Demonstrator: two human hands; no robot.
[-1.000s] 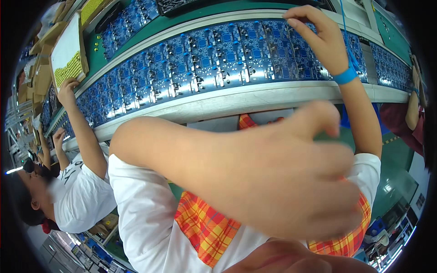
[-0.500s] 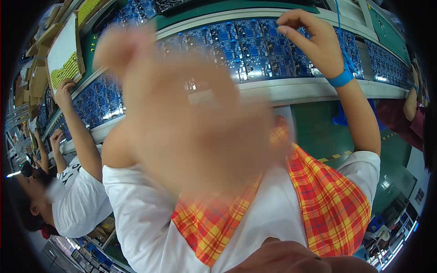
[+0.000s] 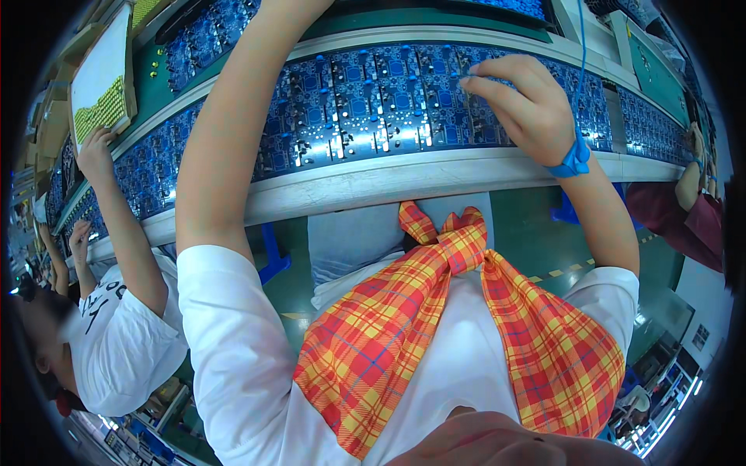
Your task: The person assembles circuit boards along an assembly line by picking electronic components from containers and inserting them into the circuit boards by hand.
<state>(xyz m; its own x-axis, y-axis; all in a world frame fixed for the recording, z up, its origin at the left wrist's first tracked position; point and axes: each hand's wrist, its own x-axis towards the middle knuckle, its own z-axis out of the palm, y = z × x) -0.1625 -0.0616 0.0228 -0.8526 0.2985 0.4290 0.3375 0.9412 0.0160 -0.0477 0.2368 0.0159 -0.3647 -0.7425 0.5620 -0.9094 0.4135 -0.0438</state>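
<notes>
My right hand hovers over a row of blue circuit boards on the conveyor line, wrist wrapped in a blue strap with a cord. Its thumb and fingertips are pinched together; whatever may be between them is too small to make out. My left forearm reaches up across the boards and leaves the picture at the upper edge, so the left hand is hidden. The boards carry chips, silvery parts and small blue round components.
A pale rail runs along the line's near side. Blue parts fill a dark bin at the far side. At left, a co-worker's hand touches a tray of yellow-green parts. Another person's maroon sleeve is at right.
My left hand, a blur close to the camera before, has gone forward out of the upper edge. My right hand has come lower, its fingers closing from apart to a pinch.
</notes>
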